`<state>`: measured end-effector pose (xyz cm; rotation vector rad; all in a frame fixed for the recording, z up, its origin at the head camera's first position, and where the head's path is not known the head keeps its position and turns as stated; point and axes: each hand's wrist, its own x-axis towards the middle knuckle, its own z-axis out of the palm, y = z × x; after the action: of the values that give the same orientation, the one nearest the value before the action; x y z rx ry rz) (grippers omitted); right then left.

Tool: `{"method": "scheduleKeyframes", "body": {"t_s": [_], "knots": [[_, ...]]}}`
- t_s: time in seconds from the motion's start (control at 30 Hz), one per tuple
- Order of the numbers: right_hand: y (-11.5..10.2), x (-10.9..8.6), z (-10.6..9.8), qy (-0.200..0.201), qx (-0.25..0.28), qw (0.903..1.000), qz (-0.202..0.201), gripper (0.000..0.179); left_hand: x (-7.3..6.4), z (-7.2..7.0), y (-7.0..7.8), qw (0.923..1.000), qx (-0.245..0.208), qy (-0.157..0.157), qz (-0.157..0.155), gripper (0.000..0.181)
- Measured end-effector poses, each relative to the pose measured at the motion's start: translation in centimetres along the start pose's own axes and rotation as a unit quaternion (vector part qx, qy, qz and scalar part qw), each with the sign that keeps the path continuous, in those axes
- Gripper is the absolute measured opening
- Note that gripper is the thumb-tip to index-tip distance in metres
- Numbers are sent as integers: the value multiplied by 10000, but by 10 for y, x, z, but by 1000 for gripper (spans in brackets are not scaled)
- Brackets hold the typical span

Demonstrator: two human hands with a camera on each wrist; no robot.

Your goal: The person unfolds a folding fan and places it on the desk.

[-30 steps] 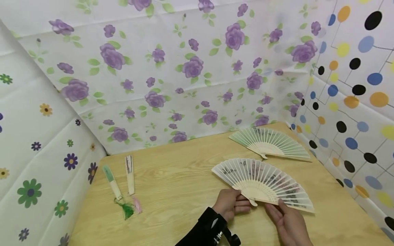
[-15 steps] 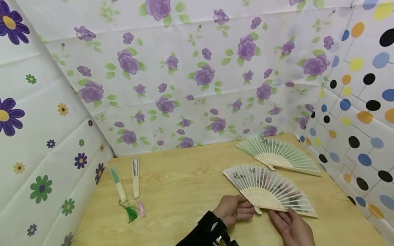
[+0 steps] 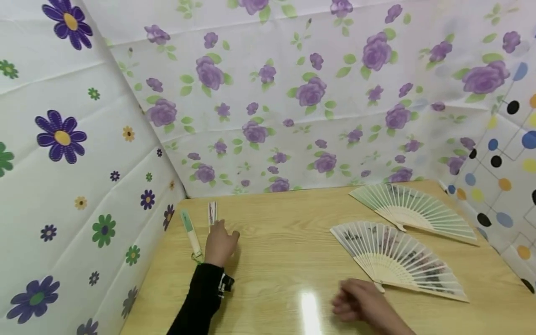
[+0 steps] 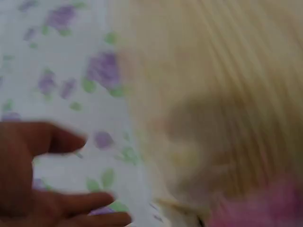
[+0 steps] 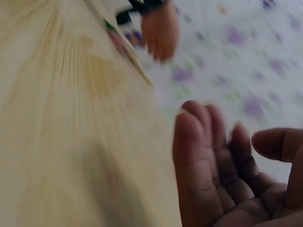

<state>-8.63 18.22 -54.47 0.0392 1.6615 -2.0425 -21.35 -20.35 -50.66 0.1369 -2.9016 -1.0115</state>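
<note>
My left hand (image 3: 221, 244) reaches over the folded fan with a floral print (image 3: 212, 213) at the table's left, covering its lower part. In the left wrist view its thumb and fingers (image 4: 61, 203) stand apart with nothing between them, and a blurred pink tassel (image 4: 265, 205) shows at the lower right. Beside that hand lies a folded green fan (image 3: 191, 235). My right hand (image 3: 364, 300) hovers near the pivot of a spread white floral fan (image 3: 393, 260); its fingers (image 5: 199, 165) are loosely bent and hold nothing.
A spread green fan (image 3: 412, 209) lies behind the white one, toward the table's back right. Patterned cloth walls (image 3: 284, 107) enclose the wooden table (image 3: 276, 242) at the back and both sides.
My left hand has left the spread white fan and crossed left to the folded floral fan. My right hand has come off the fan's lower edge. The head view has turned left.
</note>
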Motion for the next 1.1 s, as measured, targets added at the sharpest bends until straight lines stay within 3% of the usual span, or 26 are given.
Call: {"method": "scheduleKeyframes", "body": {"t_s": [0.1, 0.17, 0.23, 0.3, 0.4, 0.43, 0.47, 0.57, 0.63, 0.73, 0.83, 0.97, 1.03, 1.1], "knots": [[-3, 41, 35, -674, -182, 9974, -202, 33, 8, -5, -18, 9905, 1228, -588, 196, 56], [4, 56, 49, -861, -276, 9958, -132, 34, 0, 6, -21, 9831, 1649, -609, 515, 42], [10, 62, 59, -973, -218, 9950, 10, 36, -17, 14, -19, 9812, 1687, -280, 893, 22], [15, 64, 67, -984, -162, 9949, 143, 37, -37, 18, -13, 9818, 1516, -164, 1132, 18], [15, 65, 72, -932, -35, 9952, 288, 36, -56, 21, -6, 9848, 1280, -150, 1164, 6], [14, 67, 73, -883, -70, 9957, 281, 35, -57, 22, -4, 9864, 1255, -169, 1047, 11], [11, 69, 73, -830, -147, 9962, 219, 35, -57, 23, -3, 9870, 1286, -175, 946, 27], [-1, 78, 70, -701, -388, 9968, -20, 34, -43, 25, 3, 9829, 1647, 108, 811, 58], [-10, 84, 69, -633, -523, 9965, -161, 35, -30, 27, 8, 9807, 1774, 225, 791, 61], [-20, 89, 69, -605, -641, 9959, -221, 38, -16, 30, 18, 9828, 1636, 200, 834, 47], [-25, 92, 70, -657, -672, 9954, -185, 41, -12, 29, 24, 9911, 1130, -129, 695, 22], [-21, 93, 72, -658, -654, 9956, -155, 40, -25, 24, 27, 9929, 822, -715, 480, 8], [-15, 90, 71, -561, -636, 9963, -145, 39, -37, 25, 29, 9912, 686, -978, 575, 5], [-11, 86, 71, -438, -713, 9962, -223, 41, -52, 27, 36, 9895, 43, -1283, 658, 7]]}}
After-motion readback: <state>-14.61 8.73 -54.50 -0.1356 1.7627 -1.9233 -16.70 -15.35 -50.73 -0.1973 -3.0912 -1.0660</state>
